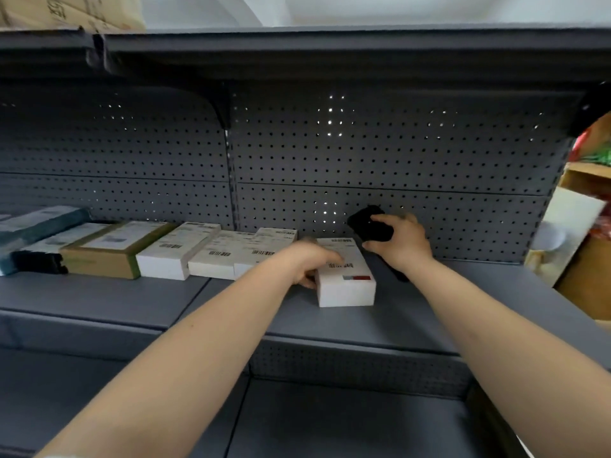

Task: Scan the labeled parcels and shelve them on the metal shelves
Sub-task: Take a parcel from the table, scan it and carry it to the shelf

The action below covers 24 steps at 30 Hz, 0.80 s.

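Note:
A white labeled parcel (345, 280) lies flat on the grey metal shelf (463, 292), at the right end of a row of parcels. My left hand (309, 264) grips its left side, fingers over the top by the barcode and thumb low on the side. My right hand (401, 244) holds a black handheld scanner (370, 226) just right of and behind the parcel, its head raised toward the pegboard. The scanner's handle end shows below my wrist.
Several other labeled boxes (172, 252) line the same shelf to the left, white, brown and teal. A perforated back panel (363, 153) closes the rear. Another shelf (330, 44) hangs overhead, and a lower one (330, 421) sits below. Wooden shelving (585, 226) stands at right.

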Motion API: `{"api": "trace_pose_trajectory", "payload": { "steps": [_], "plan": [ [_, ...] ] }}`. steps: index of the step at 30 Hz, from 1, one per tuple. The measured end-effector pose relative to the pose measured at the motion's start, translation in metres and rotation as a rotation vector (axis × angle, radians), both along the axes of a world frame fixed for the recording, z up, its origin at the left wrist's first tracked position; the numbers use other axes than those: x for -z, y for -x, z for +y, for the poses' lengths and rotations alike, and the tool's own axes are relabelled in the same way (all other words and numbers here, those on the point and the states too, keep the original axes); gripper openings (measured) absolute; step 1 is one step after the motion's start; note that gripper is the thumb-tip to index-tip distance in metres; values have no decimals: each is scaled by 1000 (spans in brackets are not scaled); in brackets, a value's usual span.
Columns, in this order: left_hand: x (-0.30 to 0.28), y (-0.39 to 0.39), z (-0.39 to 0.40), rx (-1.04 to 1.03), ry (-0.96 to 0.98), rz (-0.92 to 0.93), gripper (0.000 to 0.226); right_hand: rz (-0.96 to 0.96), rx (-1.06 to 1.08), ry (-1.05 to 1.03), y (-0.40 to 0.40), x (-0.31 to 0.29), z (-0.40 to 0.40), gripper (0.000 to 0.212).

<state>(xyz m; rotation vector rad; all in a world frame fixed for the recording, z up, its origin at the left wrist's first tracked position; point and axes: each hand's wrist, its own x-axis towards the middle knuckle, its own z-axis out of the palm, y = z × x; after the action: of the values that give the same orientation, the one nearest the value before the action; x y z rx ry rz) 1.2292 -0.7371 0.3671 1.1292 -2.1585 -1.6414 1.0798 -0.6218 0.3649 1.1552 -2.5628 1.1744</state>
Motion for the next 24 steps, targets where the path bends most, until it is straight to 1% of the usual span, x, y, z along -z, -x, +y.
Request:
{"api": "trace_pose_trajectory", "payload": {
  "steps": [2, 3, 5, 6, 7, 9, 11, 15, 18, 20, 24],
  "plan": [
    [3, 1, 8, 16, 309, -15, 80, -5, 21, 19, 0, -2, 2, 64],
    [5, 1, 14, 31, 510, -46, 83, -8, 28, 30, 0, -3, 2, 63],
    [15, 2, 30, 106, 944, -89, 78, -10, 36, 46, 0, -5, 4, 63],
    [22, 4, 37, 168, 1108, -95, 75, -5, 39, 46, 1, -6, 4, 63],
    [29, 7, 44, 240, 1221, -109, 73, 2, 44, 43, 0, -6, 4, 63],
    [43, 14, 50, 354, 1364, -191, 67, 19, 56, 41, 0, -6, 3, 63],
    [53, 18, 46, 392, 1421, -251, 59, 19, 66, 40, 0, -4, 2, 62],
    [52, 10, 19, 396, 1423, -271, 55, 27, 86, 12, 0, 3, 1, 64],
    [47, -3, -9, 371, 1367, -278, 51, 11, 95, 10, -2, 8, 4, 63],
    [46, -8, -19, 395, 1329, -263, 51, 8, 99, 3, -3, 13, 7, 62],
    [40, 2, -9, 409, 1327, -268, 53, 31, 131, -37, -1, 23, 22, 62]
  ]
}}
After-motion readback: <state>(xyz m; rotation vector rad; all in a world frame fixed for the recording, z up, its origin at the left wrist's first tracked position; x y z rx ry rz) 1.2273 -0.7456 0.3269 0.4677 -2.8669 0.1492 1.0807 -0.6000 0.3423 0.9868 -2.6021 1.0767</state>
